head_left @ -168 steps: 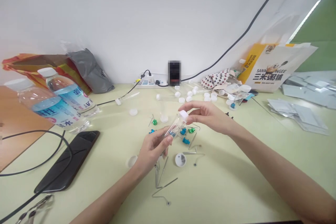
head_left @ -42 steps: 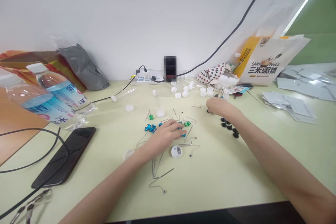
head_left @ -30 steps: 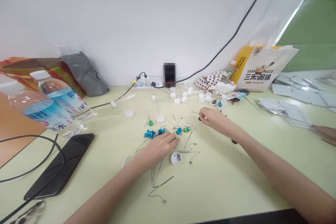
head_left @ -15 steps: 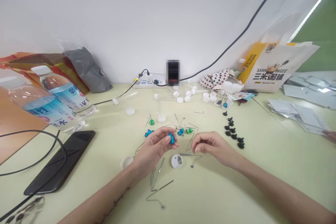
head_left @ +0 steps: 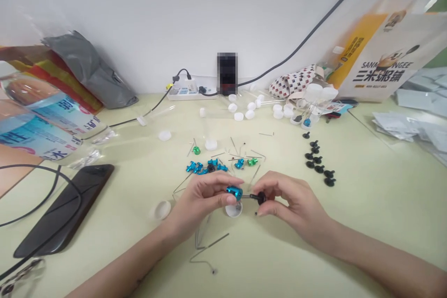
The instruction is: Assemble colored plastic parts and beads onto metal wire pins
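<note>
My left hand [head_left: 206,195] pinches a small shiny blue metal fitting [head_left: 234,192] between thumb and fingers. Close on its right, my right hand [head_left: 291,200] grips a black part with a round flange [head_left: 260,198]. A thin metal rod [head_left: 246,196] bridges the gap between the two parts; whether it sits inside the blue fitting I cannot tell. Just beneath lies a white cap [head_left: 233,209] with tiny pieces in it, partly hidden by my left hand. More blue fittings [head_left: 198,168], a green fitting [head_left: 252,162] and bent metal rods [head_left: 209,247] lie around my hands.
Several black flanged parts [head_left: 317,160] lie in a loose row at right. White-capped clear tubes [head_left: 239,116] lie at the back before a power strip [head_left: 192,93]. A phone [head_left: 66,209], cables and water bottles [head_left: 38,135] occupy the left; a paper bag [head_left: 384,63] stands back right.
My right hand has come up from the rods on the table and now holds the black part beside the blue fitting. The fitting has turned in my left hand. The view has shifted.
</note>
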A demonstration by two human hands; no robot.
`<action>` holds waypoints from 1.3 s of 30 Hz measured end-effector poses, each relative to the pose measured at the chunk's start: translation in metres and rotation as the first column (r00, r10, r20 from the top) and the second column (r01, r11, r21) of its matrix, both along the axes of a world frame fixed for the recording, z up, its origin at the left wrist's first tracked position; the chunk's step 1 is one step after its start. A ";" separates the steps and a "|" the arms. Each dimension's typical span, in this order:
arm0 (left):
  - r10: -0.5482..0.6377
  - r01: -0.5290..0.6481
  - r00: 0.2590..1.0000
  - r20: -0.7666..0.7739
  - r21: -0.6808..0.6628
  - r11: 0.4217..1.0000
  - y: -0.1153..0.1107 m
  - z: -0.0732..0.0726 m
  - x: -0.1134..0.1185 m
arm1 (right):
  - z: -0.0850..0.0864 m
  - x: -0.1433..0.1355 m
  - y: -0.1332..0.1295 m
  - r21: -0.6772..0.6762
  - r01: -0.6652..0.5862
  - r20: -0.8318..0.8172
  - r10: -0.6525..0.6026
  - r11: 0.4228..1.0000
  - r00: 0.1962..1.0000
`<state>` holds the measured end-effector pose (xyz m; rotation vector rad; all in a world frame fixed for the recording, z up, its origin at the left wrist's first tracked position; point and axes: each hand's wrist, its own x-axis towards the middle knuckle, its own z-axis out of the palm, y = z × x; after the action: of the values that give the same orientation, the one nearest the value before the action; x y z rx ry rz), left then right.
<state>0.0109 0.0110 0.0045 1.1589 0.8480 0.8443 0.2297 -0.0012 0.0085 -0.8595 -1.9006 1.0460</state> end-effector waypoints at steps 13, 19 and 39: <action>-0.038 0.037 0.999 -0.012 -0.068 0.997 -0.005 0.006 -0.004 | -0.020 -0.004 0.000 0.090 0.122 -0.117 -0.111 0.988 0.987; -0.049 0.052 0.998 0.043 -0.072 0.996 -0.002 0.008 -0.003 | -0.020 -0.005 0.003 0.095 0.197 -0.131 -0.184 0.976 0.974; 0.034 -0.034 0.997 -0.076 0.003 0.999 0.009 -0.003 -0.005 | -0.024 -0.009 0.003 -0.020 0.145 -0.076 -0.147 0.989 0.986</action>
<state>0.0056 0.0198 0.0011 1.1867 0.9324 0.8332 0.2206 0.0022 -0.0157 -0.9381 -1.7401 0.9906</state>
